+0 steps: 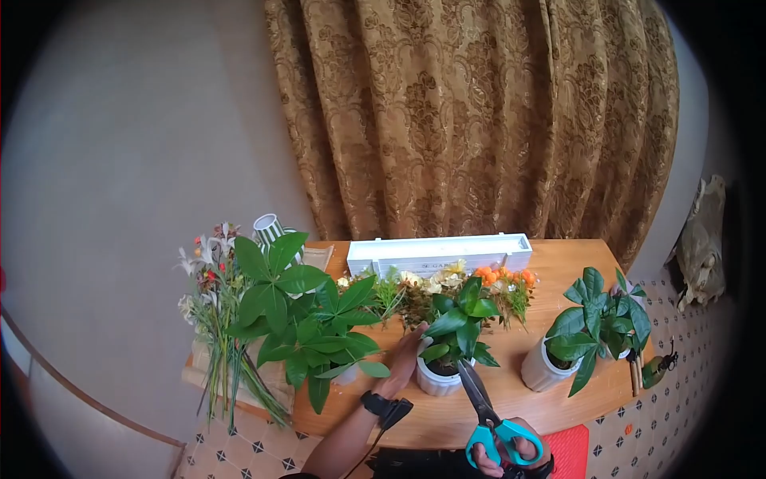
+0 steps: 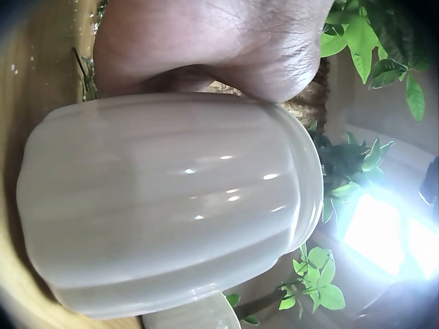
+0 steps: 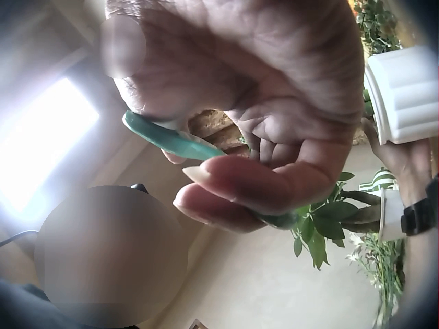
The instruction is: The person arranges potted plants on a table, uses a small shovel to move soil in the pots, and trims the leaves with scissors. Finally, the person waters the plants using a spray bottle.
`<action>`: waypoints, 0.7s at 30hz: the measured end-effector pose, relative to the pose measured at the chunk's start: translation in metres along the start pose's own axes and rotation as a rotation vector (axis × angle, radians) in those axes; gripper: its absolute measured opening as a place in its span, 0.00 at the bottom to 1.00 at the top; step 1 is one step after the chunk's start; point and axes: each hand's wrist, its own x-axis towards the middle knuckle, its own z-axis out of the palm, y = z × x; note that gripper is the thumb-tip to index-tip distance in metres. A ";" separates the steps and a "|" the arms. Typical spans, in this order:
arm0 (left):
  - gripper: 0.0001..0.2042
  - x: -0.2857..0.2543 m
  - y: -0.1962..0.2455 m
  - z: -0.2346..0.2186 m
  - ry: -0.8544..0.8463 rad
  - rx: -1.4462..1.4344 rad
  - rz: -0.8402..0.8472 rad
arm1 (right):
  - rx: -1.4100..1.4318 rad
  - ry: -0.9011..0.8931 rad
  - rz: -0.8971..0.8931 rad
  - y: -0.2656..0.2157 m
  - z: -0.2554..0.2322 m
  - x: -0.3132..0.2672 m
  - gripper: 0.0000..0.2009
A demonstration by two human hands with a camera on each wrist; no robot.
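Teal-handled scissors (image 1: 483, 407) are in my right hand (image 1: 523, 447), fingers through the handle loops. Their blades point up at the soil edge of the middle white pot (image 1: 440, 383), below its green plant (image 1: 463, 319). In the right wrist view, my right hand (image 3: 274, 89) curls round the teal handle (image 3: 175, 142). My left hand (image 1: 403, 363) rests along the left side of that pot, fingers extended up beside the leaves, their tips partly hidden. The left wrist view shows my left hand (image 2: 212, 41) against the ribbed white pot (image 2: 164, 199).
Another potted plant (image 1: 550, 367) stands at the right. Large leafy plants (image 1: 319, 343) and cut flowers with long stems (image 1: 231, 359) are at the left. A white wooden box (image 1: 439, 254) sits at the back, with yellow and orange flowers (image 1: 499, 278) in front.
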 end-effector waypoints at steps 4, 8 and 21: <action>0.26 0.002 0.001 0.002 -0.034 -0.021 -0.004 | 0.041 0.026 0.046 0.009 -0.008 -0.010 0.35; 0.26 0.002 0.001 -0.004 -0.112 0.005 -0.021 | -0.005 -0.054 -0.051 0.006 0.002 -0.016 0.29; 0.38 0.022 -0.018 -0.012 -0.094 0.044 0.075 | -0.140 -0.040 -0.025 0.020 0.003 -0.030 0.37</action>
